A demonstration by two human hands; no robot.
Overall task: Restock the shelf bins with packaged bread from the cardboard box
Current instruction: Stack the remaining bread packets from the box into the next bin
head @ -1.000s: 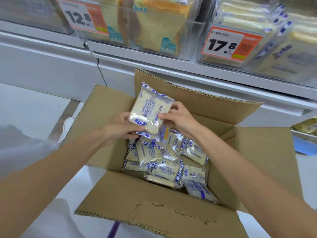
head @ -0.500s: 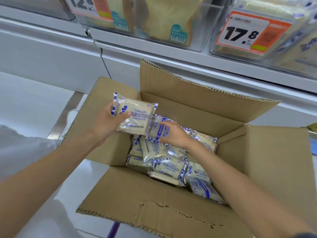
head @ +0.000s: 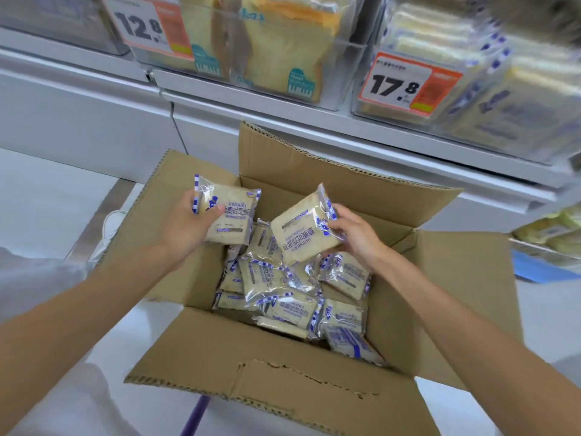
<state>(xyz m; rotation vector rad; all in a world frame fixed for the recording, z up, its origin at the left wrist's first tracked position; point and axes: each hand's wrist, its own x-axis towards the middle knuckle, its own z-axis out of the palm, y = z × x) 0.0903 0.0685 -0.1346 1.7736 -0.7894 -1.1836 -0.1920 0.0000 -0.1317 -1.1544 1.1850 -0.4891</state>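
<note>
The cardboard box (head: 283, 385) stood open on the floor in front of the shelf (head: 283, 113), its four flaps folded out, and it was about half full of small packets of sliced bread (head: 292, 309) in clear wrap with blue and white print, lying loosely in a heap. The person held one packet in each hand above that heap. The left hand (head: 185, 223) had its grip closed round the first packet (head: 231, 215), thumb across the printed face and fingers behind, holding it over the box's rear left corner with the print the right way up. The right hand (head: 356, 236) pinched the second packet (head: 303, 236) at its right end; that one hung tilted, print upside down, just above the packets in the box. The two held packets were near each other but not touching. Up on the shelf, a clear bin (head: 349, 70) with a 12.8 price tag (head: 144, 26) held toast loaves, and beside it on the right another bin (head: 471, 124), tagged 17.8 (head: 405, 84), held blue-and-white packets, too blurred to read.
</note>
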